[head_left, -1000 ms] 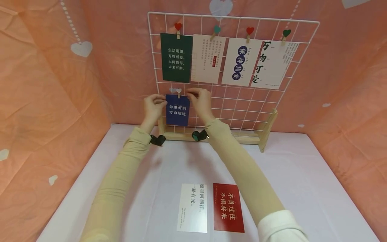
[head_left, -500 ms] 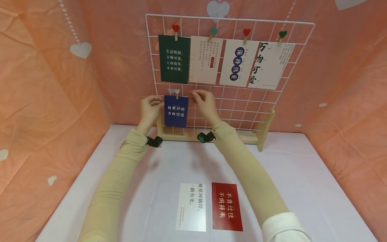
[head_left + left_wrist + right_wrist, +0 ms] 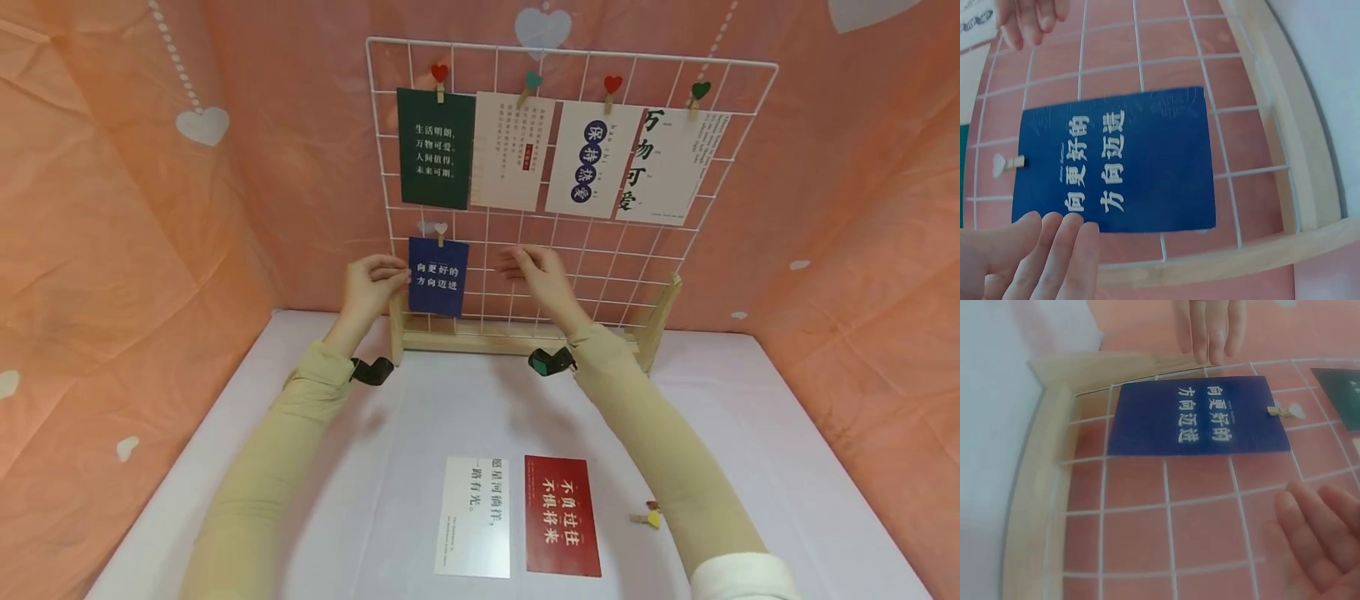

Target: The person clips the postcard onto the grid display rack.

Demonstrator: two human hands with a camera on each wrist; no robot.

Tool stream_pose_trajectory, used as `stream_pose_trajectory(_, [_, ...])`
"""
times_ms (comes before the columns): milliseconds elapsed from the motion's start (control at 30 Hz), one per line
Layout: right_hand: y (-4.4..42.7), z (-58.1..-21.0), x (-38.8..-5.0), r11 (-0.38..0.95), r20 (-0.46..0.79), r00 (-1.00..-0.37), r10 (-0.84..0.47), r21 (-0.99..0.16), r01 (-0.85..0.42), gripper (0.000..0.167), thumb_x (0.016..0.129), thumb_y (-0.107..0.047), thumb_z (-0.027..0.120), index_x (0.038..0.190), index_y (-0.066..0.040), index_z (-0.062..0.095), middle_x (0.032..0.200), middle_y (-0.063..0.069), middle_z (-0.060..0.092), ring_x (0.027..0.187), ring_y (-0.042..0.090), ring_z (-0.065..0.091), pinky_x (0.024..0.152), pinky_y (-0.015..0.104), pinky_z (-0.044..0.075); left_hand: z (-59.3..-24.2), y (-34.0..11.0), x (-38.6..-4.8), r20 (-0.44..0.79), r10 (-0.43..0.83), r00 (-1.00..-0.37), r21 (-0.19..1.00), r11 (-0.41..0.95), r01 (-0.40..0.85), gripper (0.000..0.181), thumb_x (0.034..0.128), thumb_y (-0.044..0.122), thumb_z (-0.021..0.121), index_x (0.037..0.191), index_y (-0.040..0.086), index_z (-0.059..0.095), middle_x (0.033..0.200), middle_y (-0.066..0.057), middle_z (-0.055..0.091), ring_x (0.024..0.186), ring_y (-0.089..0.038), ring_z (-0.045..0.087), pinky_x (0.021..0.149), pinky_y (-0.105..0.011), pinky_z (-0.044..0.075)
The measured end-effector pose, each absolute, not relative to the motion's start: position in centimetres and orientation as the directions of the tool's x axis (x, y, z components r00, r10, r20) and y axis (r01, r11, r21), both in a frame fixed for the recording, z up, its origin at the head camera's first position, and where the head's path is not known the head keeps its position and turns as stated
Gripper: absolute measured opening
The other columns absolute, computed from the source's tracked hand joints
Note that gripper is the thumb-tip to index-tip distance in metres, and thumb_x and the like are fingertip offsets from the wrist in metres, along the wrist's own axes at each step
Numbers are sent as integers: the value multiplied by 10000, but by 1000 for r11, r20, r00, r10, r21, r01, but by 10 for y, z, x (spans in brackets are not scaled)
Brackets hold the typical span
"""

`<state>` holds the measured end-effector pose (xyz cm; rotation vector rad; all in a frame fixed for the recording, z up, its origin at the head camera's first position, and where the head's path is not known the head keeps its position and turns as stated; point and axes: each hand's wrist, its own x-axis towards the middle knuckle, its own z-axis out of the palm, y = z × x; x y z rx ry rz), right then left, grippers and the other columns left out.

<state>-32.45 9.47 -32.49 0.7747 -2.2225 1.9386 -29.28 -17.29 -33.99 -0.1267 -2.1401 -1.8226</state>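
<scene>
A blue card (image 3: 438,277) with white characters hangs on the white wire grid (image 3: 517,293), held by a small clothespin with a white heart (image 3: 441,232). My left hand (image 3: 373,283) is just left of the card, its relaxed fingers (image 3: 1063,244) close to the card's edge. From the right wrist view those fingers look slightly apart from the card. My right hand (image 3: 542,271) hovers before the grid, right of the card, with loose fingers (image 3: 1310,531) and nothing in them.
Above hang a green card (image 3: 435,150), a pale pink card (image 3: 512,150) and two white cards, each under a heart clothespin. A white card (image 3: 472,518) and a red card (image 3: 561,515) lie on the table. Loose clothespins (image 3: 647,518) lie by my right forearm. A wooden base (image 3: 480,337) supports the grid.
My right hand has moved right and slightly down, away from the blue card. My left hand has shifted slightly left and down. Loose clothespins have come into view beside the right forearm.
</scene>
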Motion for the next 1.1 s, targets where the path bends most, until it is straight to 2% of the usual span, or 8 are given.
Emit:
stream_pose_trajectory(200, [121, -335, -311, 60, 301, -888, -347, -938, -341, 416, 1056, -178, 349, 1237, 154, 523, 1191, 334, 556, 1071, 442, 560, 969, 523, 432, -347, -170, -275, 207, -19, -978, 972, 115, 204, 287, 920, -13, 609, 1175, -139, 573, 1100, -308, 619, 921, -263, 672, 854, -442, 525])
stream_pose_trajectory(367, [141, -341, -298, 70, 262, -900, -347, -950, -304, 428, 1055, -210, 358, 1244, 132, 534, 1187, 305, 576, 1057, 399, 587, 968, 518, 433, -357, -167, -262, 141, 77, -987, 985, 91, 148, 305, 937, -1, 589, 1211, -129, 551, 1148, -304, 604, 960, -262, 665, 863, -380, 530])
stream_pose_trajectory(433, [148, -343, -294, 83, 257, -900, -352, -949, -304, 434, 1056, -221, 357, 1254, 123, 532, 1189, 302, 578, 1057, 384, 593, 965, 502, 442, -361, -165, -258, 120, 111, -987, 988, 79, 130, 306, 941, 11, 589, 1213, -125, 551, 1160, -301, 600, 952, -241, 668, 871, -379, 527])
stream_pose_trajectory(567, [164, -348, -285, 91, 252, -897, -364, -948, -304, 461, 1056, -243, 356, 1265, 137, 511, 1198, 319, 566, 1058, 380, 594, 951, 451, 471, -369, -160, -251, 75, 175, -982, 994, 61, 87, 289, 945, 24, 588, 1191, -125, 558, 1162, -301, 600, 929, -216, 674, 893, -450, 506])
stream_pose_trajectory(733, [185, -359, -275, 89, 242, -899, -365, -952, -293, 470, 1053, -272, 362, 1250, 115, 540, 1200, 306, 574, 1042, 301, 622, 920, 353, 502, -382, -159, -243, 18, 238, -971, 997, 68, 35, 289, 950, 27, 580, 1186, -135, 546, 1169, -308, 593, 983, -245, 653, 894, -430, 511])
stream_pose_trajectory(900, [213, -371, -266, 81, 229, -903, -365, -958, -275, 492, 1050, -298, 365, 1254, 119, 531, 1186, 275, 597, 1029, 270, 634, 908, 346, 507, -395, -159, -238, -42, 311, -950, 998, 65, -23, 339, 953, 35, 571, 1232, -148, 509, 1217, -292, 574, 1032, -258, 632, 928, -437, 492])
stream_pose_trajectory(1067, [241, -385, -257, 75, 193, -914, -356, -969, -234, 474, 1051, -294, 363, 1248, 101, 536, 1181, 239, 616, 1039, 253, 635, 916, 350, 499, -411, -159, -232, -109, 357, -928, 993, 80, -86, 391, 943, 42, 585, 1267, -151, 484, 1188, -250, 610, 1013, -246, 643, 943, -464, 478])
stream_pose_trajectory(1100, [246, -387, -255, 87, 182, -920, -348, -970, -225, 481, 1050, -306, 363, 1252, 95, 534, 1176, 219, 625, 1048, 264, 631, 914, 343, 500, -414, -160, -230, -108, 368, -924, 993, 85, -82, 388, 947, 42, 575, 1264, -160, 479, 1180, -251, 613, 1025, -281, 638, 946, -470, 474])
